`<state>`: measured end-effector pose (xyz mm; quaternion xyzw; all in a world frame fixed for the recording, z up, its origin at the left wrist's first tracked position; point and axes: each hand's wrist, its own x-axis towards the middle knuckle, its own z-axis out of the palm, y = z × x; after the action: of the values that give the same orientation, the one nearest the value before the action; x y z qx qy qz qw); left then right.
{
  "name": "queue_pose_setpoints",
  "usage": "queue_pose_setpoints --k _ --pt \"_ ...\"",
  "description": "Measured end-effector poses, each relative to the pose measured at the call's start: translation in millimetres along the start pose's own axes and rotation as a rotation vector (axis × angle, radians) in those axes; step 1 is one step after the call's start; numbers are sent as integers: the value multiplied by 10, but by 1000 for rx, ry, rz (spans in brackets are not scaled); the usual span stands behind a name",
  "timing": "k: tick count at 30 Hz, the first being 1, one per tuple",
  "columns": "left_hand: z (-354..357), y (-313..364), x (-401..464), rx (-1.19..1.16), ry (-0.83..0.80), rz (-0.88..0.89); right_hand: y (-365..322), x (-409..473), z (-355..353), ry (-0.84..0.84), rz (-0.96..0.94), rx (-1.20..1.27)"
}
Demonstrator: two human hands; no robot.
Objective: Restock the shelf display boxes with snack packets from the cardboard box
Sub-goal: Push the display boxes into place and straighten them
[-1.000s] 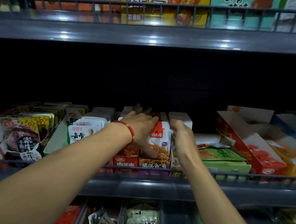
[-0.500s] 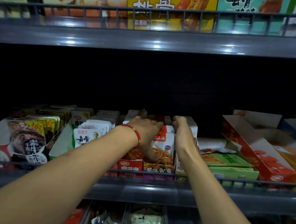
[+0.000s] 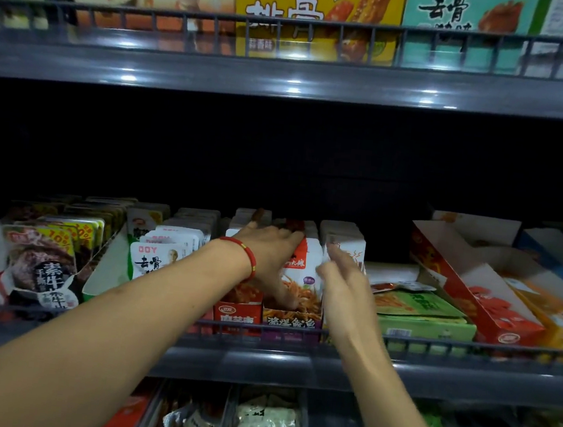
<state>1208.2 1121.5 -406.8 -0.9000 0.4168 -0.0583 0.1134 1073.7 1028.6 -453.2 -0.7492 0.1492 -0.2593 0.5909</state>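
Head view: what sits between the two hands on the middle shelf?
Between the left hand and the right hand, the head view shows the upright white-and-red snack packets in their purple-fronted display box.

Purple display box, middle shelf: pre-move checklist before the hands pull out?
1. Left hand lies over the white-and-red packets, thumb down in front: ok.
2. Right hand beside the row, fingers straight, nothing held: ok.
3. Packets upright in purple display box: ok.
4. Box behind the shelf rail: ok.
5. Row packed to the back: cannot tell, too dark.
6. Cardboard supply box: cannot tell, out of view.
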Motion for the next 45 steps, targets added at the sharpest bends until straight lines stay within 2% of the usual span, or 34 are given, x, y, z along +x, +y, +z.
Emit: queue_pose_setpoints --k 4,16,18,21,22,23,24,25,27,29,35,37,41,43,45 --pt "-21 27 0 1 11 0 184 -107 70 -45 -46 -223" --pt "-100 106 -85 9 7 -35 230 -79 -27 -123 -128 -504" --pt "-134 148 -105 -5 -42 -69 223 -54 -50 -127 -136 -498" --pt "-255 101 -245 -26 -134 -255 169 -26 -113 -111 -126 -455" --pt "-360 112 -247 -49 -213 -287 147 -9 -133 -118 -122 -430" --pt "-547 188 -352 5 -359 -229 133 14 -149 -128 -117 -402" --pt "-706 258 -501 31 -442 -140 117 42 -149 -140 -118 -376" --pt "-719 248 -501 46 -468 -146 108 71 -143 -155 -117 -349" --pt "-430 144 -182 21 -267 -246 103 122 -118 -186 -101 -300" --pt "-286 154 -158 59 -160 -109 111 152 -90 -204 -87 -273" --pt "-330 6 -114 -88 -135 -45 169 227 -142 -204 -94 -246" --pt "-383 -36 -265 -220 -3 -86 180 229 -212 -171 -54 -189" --pt "-167 -6 -687 -630 565 -222 191 234 -314 -168 -20 -60" --pt "72 132 -845 -849 629 -355 191 234 -314 -172 -35 -61" --pt "282 300 -897 -1057 536 -427 198 219 -249 -167 -55 -93"
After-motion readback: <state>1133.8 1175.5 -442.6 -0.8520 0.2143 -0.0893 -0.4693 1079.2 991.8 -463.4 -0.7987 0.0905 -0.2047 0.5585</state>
